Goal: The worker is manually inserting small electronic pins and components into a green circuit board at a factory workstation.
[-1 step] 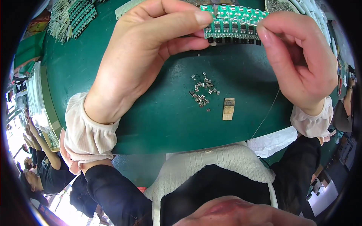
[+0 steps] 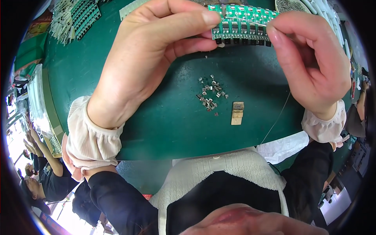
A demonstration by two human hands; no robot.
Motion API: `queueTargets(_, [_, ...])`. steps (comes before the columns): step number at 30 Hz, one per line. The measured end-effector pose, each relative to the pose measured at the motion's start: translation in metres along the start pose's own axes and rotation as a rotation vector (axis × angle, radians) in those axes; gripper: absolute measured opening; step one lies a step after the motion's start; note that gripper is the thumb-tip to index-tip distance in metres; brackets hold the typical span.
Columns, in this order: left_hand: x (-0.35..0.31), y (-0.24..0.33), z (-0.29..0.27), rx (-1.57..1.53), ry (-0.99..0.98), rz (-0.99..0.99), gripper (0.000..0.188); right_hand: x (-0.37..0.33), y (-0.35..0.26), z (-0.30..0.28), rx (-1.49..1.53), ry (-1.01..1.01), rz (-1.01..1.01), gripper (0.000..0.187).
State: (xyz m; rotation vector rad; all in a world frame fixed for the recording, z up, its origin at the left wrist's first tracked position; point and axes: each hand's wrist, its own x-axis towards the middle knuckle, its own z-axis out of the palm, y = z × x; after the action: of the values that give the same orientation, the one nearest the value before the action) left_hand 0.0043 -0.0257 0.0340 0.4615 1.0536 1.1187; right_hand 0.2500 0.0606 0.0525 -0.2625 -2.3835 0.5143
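Observation:
My left hand (image 2: pixel 152 55) and my right hand (image 2: pixel 309 62) hold a green strip of small circuit boards (image 2: pixel 241 21) between them, above a green table (image 2: pixel 156 129). The left thumb and fingers pinch the strip's left end; the right fingers grip its right end. A row of black parts lines the strip's lower edge. On the table below lies a small pile of tiny metal parts (image 2: pixel 209 94), and beside it a little wooden block (image 2: pixel 237 112). A thin wire (image 2: pixel 279 117) runs down from the right hand.
More green boards with white parts (image 2: pixel 76 15) are heaped at the far left of the table. A long pale tray (image 2: pixel 37 102) lies along the left edge. A white bag (image 2: pixel 286 148) sits at the near edge. Other people (image 2: pixel 43 176) sit at lower left.

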Motion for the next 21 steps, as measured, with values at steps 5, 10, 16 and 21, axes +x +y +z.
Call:
queueTargets(5, [0.005,-0.002,-0.010,0.075,-0.053,0.105,0.013,-0.001,-0.002,0.004,0.059,0.060,0.049,0.020])
queueTargets(10, [0.005,-0.008,-0.013,0.215,-0.083,0.203,0.009,0.001,0.009,0.003,-0.129,-0.039,0.219,0.014])
queueTargets(16, [-0.011,-0.005,0.005,0.358,-0.066,0.128,0.003,0.014,0.030,-0.014,-0.439,-0.202,0.465,0.007])
queueTargets(21, [-0.033,0.011,0.017,1.000,-0.163,0.484,0.012,0.021,0.022,-0.047,-0.680,-0.282,0.647,0.011])
